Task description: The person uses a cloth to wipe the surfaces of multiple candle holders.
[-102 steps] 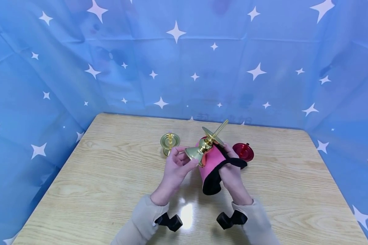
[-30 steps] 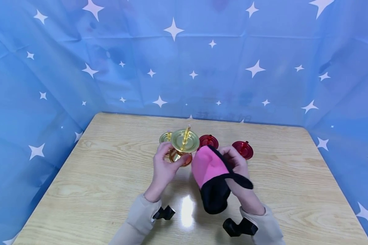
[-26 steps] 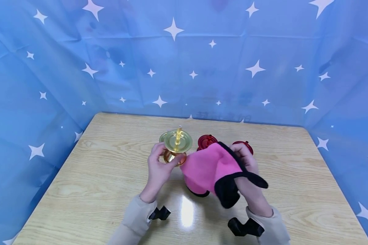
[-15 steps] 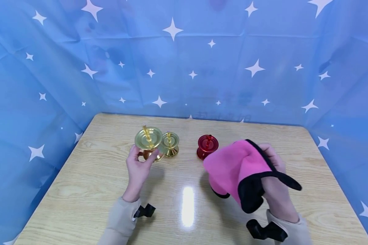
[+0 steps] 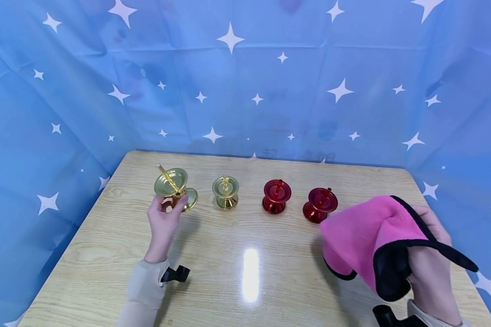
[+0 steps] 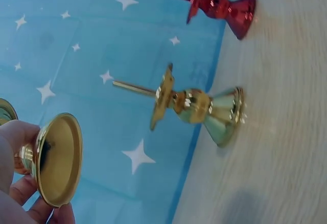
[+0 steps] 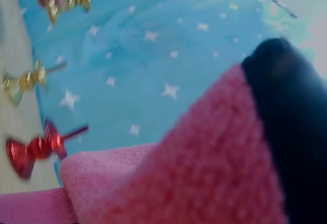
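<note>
At the table's left side my left hand (image 5: 163, 222) grips a gold candlestick (image 5: 179, 178) by its stem. It is tilted to the left, and its hollow base (image 6: 61, 160) faces the left wrist camera. Over on the right, my right hand (image 5: 431, 259) holds a pink cloth (image 5: 364, 236) with black edging; the cloth hangs in folds and hides part of the fingers. A second gold candlestick (image 5: 227, 202) stands upright on the table, right of the held one. Two red candlesticks (image 5: 273, 206) stand further right, the rightmost red candlestick (image 5: 317, 213) close to the cloth's left corner.
The pale wooden table (image 5: 212, 272) carries the standing candlesticks in a loose row toward its far side. A blue curtain with white stars (image 5: 245, 91) hangs behind the table and along both sides. A bright light reflection shows at the table's front middle.
My hands have moved apart: the left carried the gold candlestick leftward, away from the cloth, and the right drew the cloth to the right. The red candlesticks now show fully.
</note>
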### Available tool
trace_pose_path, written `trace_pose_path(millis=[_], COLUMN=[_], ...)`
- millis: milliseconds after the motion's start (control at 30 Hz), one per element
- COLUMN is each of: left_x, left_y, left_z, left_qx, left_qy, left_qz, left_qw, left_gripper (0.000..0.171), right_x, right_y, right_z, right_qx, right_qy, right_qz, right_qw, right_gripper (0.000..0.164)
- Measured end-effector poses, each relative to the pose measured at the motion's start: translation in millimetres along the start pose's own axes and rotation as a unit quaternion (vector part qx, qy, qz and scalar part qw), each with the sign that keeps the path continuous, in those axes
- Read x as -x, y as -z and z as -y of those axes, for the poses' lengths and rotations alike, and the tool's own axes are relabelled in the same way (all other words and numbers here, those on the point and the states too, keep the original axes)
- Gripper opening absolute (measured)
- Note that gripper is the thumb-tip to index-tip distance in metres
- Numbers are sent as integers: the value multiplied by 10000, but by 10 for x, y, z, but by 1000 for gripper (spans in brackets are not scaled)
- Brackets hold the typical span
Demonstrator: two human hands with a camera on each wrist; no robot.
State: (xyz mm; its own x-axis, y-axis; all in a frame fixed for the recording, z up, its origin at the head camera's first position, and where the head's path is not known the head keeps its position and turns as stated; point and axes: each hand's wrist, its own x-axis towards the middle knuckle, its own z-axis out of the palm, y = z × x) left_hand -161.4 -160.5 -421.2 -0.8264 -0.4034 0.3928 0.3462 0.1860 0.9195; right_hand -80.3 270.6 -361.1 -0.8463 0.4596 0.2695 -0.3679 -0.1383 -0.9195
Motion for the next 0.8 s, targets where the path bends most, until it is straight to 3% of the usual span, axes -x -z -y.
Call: trace_pose_path(millis=[167,300,367,467,533,667,800], left_x=[-59,-128,-155,-193,-216,-247,-265], left_y=[31,43,42,38,35,29,17], left_z=[174,409,473,541,579,650,718], left_qx=[-263,-386,-448,-470,-453,-507,-581], left_qy=[53,448,671,904,995,1183,1342], left_qz=[-74,-198,-209,-185,-167,-164,-81], left_qw=[9996,9980,9965,9946,9939,9915,9892], left_gripper=[27,26,26,25,25,24,26], right_x=[-38,-120,-160,-207,-237,-284,-320], right_y=[130,284,377,489,539,621,722], right_z=[-21,-125,-203,-320,-394,-544,-663], right_qx=[534,1099,1776,2746,3107,3692,4909], right_qy=[127,670,1086,1517,1506,933,213], right_qz=[-286,-152,46,133,14,-237,-141], right_qw=[9981,9916,9781,9494,9385,9244,8709], right_gripper=[17,29,36,48,52,43,21])
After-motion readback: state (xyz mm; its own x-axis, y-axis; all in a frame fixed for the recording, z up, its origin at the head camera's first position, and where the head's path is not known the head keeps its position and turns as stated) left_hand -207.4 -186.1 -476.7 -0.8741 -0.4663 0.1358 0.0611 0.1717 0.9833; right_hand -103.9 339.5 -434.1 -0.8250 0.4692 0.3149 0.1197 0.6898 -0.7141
